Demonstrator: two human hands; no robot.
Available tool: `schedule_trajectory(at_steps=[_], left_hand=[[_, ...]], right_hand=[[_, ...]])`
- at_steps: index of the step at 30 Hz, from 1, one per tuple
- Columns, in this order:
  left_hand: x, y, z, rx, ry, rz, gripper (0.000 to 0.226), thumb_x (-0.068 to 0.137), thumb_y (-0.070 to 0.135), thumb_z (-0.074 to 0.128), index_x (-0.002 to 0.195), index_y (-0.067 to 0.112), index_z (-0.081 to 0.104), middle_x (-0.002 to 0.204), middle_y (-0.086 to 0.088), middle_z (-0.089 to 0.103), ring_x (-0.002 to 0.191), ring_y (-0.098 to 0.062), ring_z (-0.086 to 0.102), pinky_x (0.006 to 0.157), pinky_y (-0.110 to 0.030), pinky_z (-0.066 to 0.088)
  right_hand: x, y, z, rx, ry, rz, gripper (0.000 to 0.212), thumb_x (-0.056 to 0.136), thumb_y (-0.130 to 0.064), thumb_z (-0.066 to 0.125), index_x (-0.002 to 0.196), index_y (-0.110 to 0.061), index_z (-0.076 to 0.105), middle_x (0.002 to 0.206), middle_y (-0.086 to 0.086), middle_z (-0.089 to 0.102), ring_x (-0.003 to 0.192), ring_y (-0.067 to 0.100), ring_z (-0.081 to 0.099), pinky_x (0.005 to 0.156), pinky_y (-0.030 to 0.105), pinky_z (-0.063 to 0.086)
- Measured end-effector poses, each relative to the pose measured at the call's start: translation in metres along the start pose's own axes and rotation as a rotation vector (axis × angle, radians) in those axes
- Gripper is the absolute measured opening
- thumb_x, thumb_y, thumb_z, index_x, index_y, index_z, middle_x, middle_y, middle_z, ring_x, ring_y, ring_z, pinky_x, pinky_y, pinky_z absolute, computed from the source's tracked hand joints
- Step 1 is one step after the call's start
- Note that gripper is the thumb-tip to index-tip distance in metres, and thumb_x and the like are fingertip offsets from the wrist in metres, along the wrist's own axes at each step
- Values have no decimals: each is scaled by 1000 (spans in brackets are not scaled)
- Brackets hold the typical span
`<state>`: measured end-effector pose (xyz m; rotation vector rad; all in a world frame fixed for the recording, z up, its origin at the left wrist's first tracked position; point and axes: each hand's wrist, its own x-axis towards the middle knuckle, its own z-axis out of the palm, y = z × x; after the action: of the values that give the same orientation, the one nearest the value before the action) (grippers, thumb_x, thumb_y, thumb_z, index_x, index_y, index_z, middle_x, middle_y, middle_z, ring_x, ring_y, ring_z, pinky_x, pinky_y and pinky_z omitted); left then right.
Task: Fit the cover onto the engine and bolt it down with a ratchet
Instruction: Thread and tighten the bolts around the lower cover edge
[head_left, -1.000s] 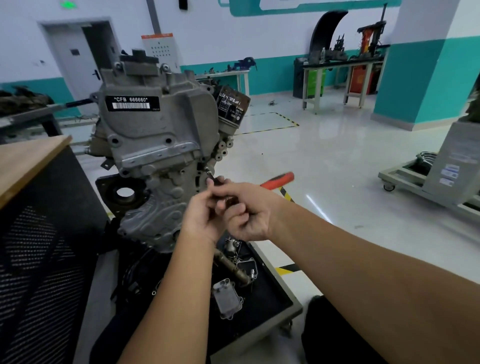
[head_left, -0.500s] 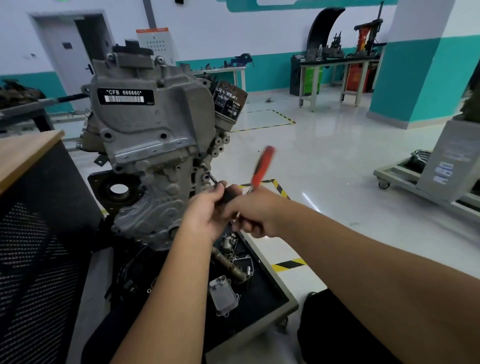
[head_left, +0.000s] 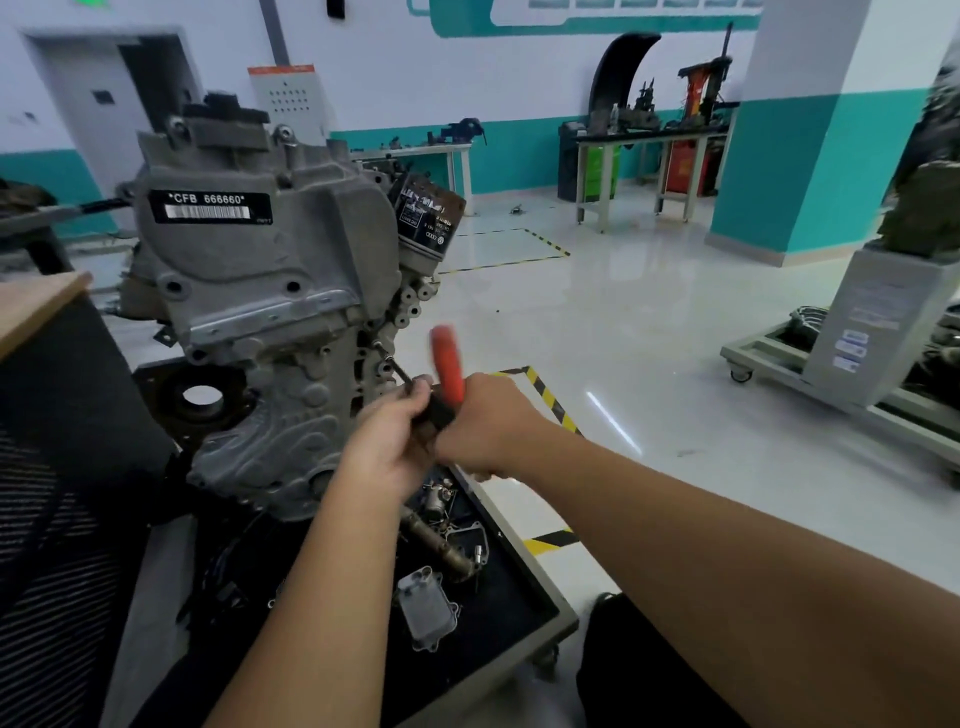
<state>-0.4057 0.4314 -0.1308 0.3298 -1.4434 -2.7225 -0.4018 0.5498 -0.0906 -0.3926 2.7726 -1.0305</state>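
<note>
There is only one view, from a camera worn on the person's head. It looks forward and a little down, along both forearms, which come in from the bottom edge. The engine (head_left: 270, 322) stands close in front, left of the centre, and fills much of the left half. The wide lens bends the straight lines near the edges. Behind, the view reaches far across the shiny floor (head_left: 649, 364) to the back wall.
</note>
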Motion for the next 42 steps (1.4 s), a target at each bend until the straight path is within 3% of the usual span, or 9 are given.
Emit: schedule_trajectory(at_steps=[3, 8, 10, 16, 22, 29, 35, 38, 42], left_hand=[[-2, -5, 1, -54, -16, 26, 11, 102, 18, 54, 107, 14, 63, 92, -7, 67, 80, -20, 64, 59, -27, 56], [-3, 8, -12, -265, -126, -22, 26, 104, 21, 47, 101, 13, 71, 84, -6, 73, 69, -20, 69, 52, -31, 61], [-2, 9, -13, -201, -80, 7, 21, 100, 18, 51, 96, 14, 71, 71, -7, 69, 57, -19, 64, 47, -30, 58], [1, -6, -5, -26, 30, 114, 17, 99, 3, 53, 93, 6, 69, 79, -10, 73, 65, -17, 69, 53, -25, 55], [-2, 3, -9, -265, -133, -12, 18, 96, 31, 57, 98, 18, 69, 97, -5, 75, 78, -18, 75, 63, -33, 64], [2, -12, -1, -17, 51, 57, 14, 99, 18, 61, 104, 6, 62, 87, -13, 67, 68, -20, 68, 52, -28, 56], [-3, 4, -8, -266, -138, -46, 23, 100, 32, 52, 103, 16, 69, 97, 0, 75, 79, -12, 73, 76, -21, 59], [-6, 9, -3, -100, -44, -42, 17, 102, 25, 51, 96, 18, 65, 82, -1, 74, 60, -13, 69, 47, -25, 54], [-6, -3, 5, 15, 71, 33, 10, 99, 9, 57, 95, 14, 65, 73, -5, 71, 64, -16, 68, 53, -25, 55]], right_hand=[[-3, -3, 10, -100, 107, -117, 8, 77, -15, 61, 85, -15, 59, 64, 3, 60, 49, 19, 60, 42, 21, 38], [-4, -22, -9, 1367, -722, 398, 24, 97, -16, 53, 73, -14, 53, 49, -1, 51, 27, 1, 38, 26, 12, 25], [0, -22, -11, 1205, -679, 365, 25, 96, -17, 53, 71, -15, 52, 50, -2, 50, 27, 1, 36, 27, 12, 23], [-2, -5, -2, -111, 207, -75, 18, 72, -17, 66, 66, -16, 49, 61, 5, 58, 45, 19, 56, 42, 21, 38], [-1, -9, -5, 1299, -652, 436, 27, 93, -19, 62, 68, -11, 55, 53, -1, 53, 28, 1, 39, 26, 13, 27], [-1, 10, 7, 117, 102, 44, 12, 70, -13, 71, 69, -9, 59, 52, 9, 62, 33, 17, 49, 37, 19, 37], [-2, -7, -2, 1329, -714, 430, 28, 95, -22, 59, 69, -15, 50, 49, -4, 49, 26, 1, 37, 27, 12, 24], [2, -3, 2, 860, -416, 287, 21, 85, -16, 66, 70, -14, 52, 47, -2, 51, 28, 4, 39, 31, 13, 27], [-1, 3, 6, -124, 163, -81, 6, 75, -15, 66, 74, -13, 61, 58, 3, 58, 47, 19, 56, 44, 21, 38]])
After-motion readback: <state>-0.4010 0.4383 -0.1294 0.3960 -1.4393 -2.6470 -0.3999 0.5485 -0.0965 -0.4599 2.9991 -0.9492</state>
